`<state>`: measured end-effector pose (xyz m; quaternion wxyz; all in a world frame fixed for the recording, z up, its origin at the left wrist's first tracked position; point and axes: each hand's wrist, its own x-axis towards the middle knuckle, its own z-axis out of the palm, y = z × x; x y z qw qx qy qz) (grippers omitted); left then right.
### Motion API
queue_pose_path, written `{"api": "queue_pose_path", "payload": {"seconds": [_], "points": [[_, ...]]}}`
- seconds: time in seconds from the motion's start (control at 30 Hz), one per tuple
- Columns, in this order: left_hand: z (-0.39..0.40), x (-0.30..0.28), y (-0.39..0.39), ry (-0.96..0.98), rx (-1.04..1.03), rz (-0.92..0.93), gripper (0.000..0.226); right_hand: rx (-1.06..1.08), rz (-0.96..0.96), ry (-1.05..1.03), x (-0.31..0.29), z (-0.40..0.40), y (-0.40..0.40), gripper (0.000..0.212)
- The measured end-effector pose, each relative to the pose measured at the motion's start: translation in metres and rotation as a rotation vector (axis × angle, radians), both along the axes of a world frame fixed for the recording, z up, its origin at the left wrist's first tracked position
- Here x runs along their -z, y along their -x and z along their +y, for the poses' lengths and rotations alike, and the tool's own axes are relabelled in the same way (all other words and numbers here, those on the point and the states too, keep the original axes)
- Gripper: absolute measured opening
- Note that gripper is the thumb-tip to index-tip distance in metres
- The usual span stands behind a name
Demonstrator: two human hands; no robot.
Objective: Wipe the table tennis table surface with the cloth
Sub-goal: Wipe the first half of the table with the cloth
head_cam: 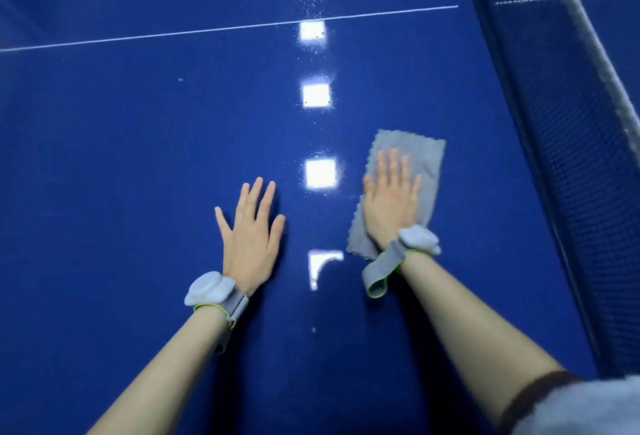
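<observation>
Head view: right hand (391,202) lies flat, fingers spread, pressing the grey cloth (412,171) onto the table (138,157); the cloth's long axis runs near to far. Left hand (251,230) rests flat and spread on bare surface.

an indoor table tennis hall or sports room: a glossy blue table (138,157) with a thin white line (173,34) across it, a dark mesh net (554,122) with white top tape at the right, and square ceiling-light reflections (320,173) in a row.

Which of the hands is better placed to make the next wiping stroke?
Right. The right hand lies flat on the grey cloth, pressing it to the table; the left hand rests bare beside it.
</observation>
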<state>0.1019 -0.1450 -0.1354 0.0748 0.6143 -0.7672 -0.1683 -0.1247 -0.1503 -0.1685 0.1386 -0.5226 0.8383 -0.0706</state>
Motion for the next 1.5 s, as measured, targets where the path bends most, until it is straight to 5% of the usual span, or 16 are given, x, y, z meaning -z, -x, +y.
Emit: {"api": "queue_pose_path", "payload": {"seconds": [0.13,0.3,0.5,0.9,1.13,1.5], "points": [[-0.019,-0.007,-0.035,0.019,-0.089,0.006,0.056,-0.220,-0.069,-0.031,0.001,-0.033,-0.109,0.074],[-0.042,-0.021,-0.084,0.060,-0.229,0.015,0.056,-0.669,-0.055,-0.054,-0.005,-0.056,-0.213,0.071],[-0.055,-0.016,-0.094,0.053,-0.198,-0.046,0.064,-0.952,-0.102,0.011,-0.003,-0.051,-0.199,0.063],[-0.108,0.002,-0.005,0.052,0.023,-0.123,0.051,-0.353,0.027,0.018,-0.001,-0.056,0.033,0.070],[-0.155,0.008,0.010,0.038,-0.112,-0.071,0.050,0.079,0.111,-0.037,-0.001,-0.028,0.180,0.062],[-0.203,0.026,0.005,0.044,-0.186,0.008,0.051,0.480,0.040,0.025,-0.001,-0.093,0.167,0.056]]}}
